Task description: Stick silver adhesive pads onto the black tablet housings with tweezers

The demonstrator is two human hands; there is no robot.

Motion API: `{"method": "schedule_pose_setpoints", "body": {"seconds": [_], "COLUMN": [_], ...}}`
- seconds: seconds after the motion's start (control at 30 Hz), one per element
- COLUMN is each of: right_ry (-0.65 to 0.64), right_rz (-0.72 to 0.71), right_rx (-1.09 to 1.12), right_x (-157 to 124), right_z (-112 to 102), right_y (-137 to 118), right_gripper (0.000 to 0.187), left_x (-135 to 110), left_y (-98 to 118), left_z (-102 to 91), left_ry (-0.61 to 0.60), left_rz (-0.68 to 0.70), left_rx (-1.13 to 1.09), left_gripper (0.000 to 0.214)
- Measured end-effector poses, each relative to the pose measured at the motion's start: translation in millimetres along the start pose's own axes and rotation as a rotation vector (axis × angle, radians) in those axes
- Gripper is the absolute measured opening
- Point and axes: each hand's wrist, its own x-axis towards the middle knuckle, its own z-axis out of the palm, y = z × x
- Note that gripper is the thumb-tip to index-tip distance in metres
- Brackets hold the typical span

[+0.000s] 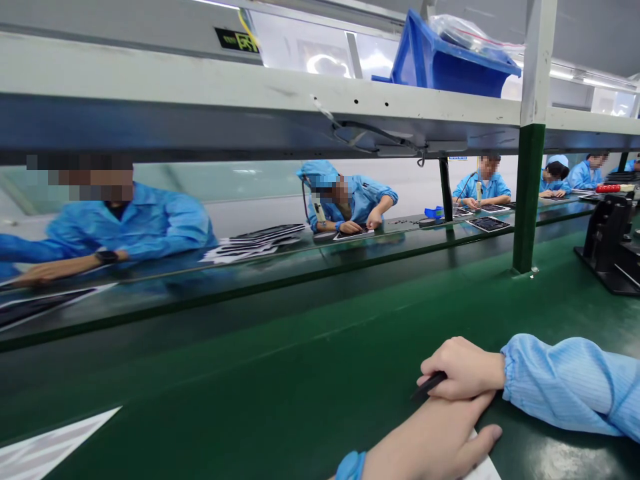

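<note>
My right hand (461, 368), in a blue sleeve, reaches in from the right. Its fingers are closed around a slim black tool (431, 385) with a narrow end pointing left; its exact kind is unclear. My left hand (427, 437) comes up from the bottom edge and lies palm down, thumb stretched out to the right. Its other fingers are partly hidden beneath my right hand. Under the left hand, part of a white sheet (484, 469) shows at the bottom edge.
A printed white sheet (55, 445) lies at lower left on the green table (250, 400). A green post (527, 200) and black fixture (613, 240) stand at right. Overhead runs a shelf (200, 80) with a blue bin (450, 63). Across the belt, several co-workers handle dark panels.
</note>
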Motion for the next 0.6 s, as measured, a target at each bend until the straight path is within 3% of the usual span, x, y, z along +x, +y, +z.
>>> {"method": "schedule_pose_setpoints", "body": {"seconds": [0.6], "right_ry": [-0.002], "right_rz": [0.001], "right_rx": [0.004], "right_x": [0.0], "right_z": [-1.1], "right_y": [-0.4], "right_gripper": [0.023], "left_x": [1.1], "left_y": [-1.4], "left_z": [0.8], "left_ry": [0.002], "left_rz": [-0.002], "left_rx": [-0.042], "left_gripper": [0.051]}}
